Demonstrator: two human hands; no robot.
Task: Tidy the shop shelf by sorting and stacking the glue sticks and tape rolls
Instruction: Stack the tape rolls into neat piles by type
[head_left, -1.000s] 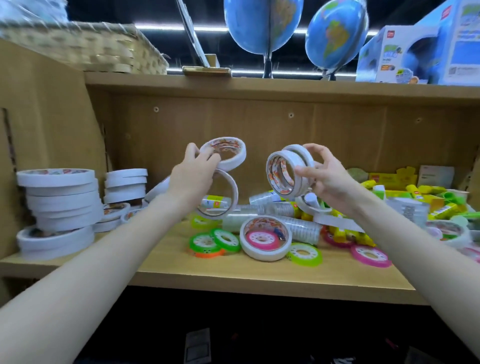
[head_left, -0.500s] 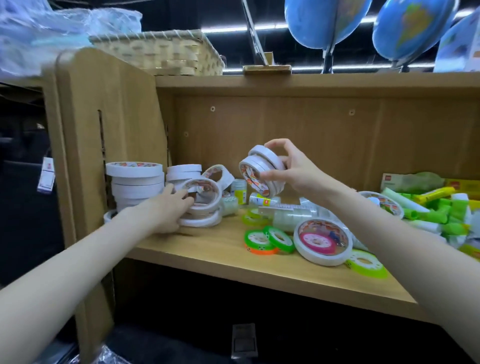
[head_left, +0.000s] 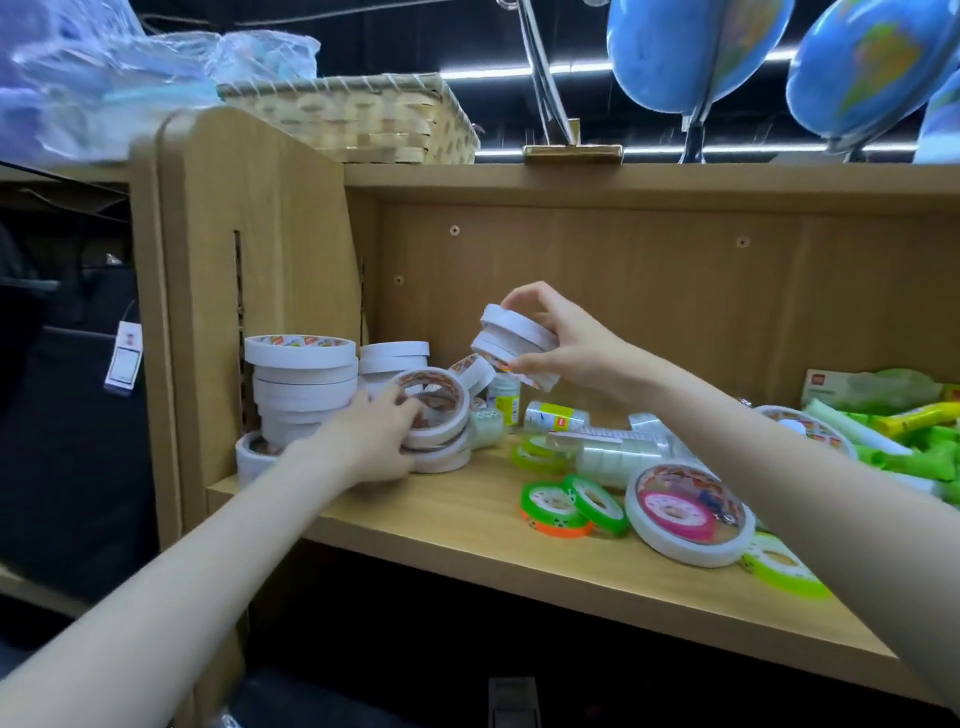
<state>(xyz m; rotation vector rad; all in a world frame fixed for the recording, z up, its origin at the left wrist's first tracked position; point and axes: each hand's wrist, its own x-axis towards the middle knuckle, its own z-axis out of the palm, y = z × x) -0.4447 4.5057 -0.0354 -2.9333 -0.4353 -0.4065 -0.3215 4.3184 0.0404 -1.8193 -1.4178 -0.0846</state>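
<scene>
Step in hand: stacking white tape rolls at the shelf's (head_left: 415, 525) far left.
Left hand (head_left: 371, 441): fingers curled round the tilted top roll (head_left: 434, 397) of a short pile (head_left: 441, 452), seating it.
Right hand (head_left: 566, 348): raised above the shelf, pinching two or three white rolls (head_left: 511, 338) edgewise between thumb and fingers.
Sorted stock: tall stack (head_left: 301, 384) against the left wall; lower stack (head_left: 395, 356) just beside it.
Next move (judgement): level the tilted roll, then lower the held rolls flat onto the pile.
Obstruction: a leaning roll (head_left: 475, 371) and small bottles (head_left: 504, 400) stand just right of the pile.
Unsorted: green rolls (head_left: 571, 504), large roll with pink core (head_left: 685, 512), clear tape tube (head_left: 618, 452), glue sticks (head_left: 914, 431) far right.
Above: basket (head_left: 363, 114), globes (head_left: 691, 47).
</scene>
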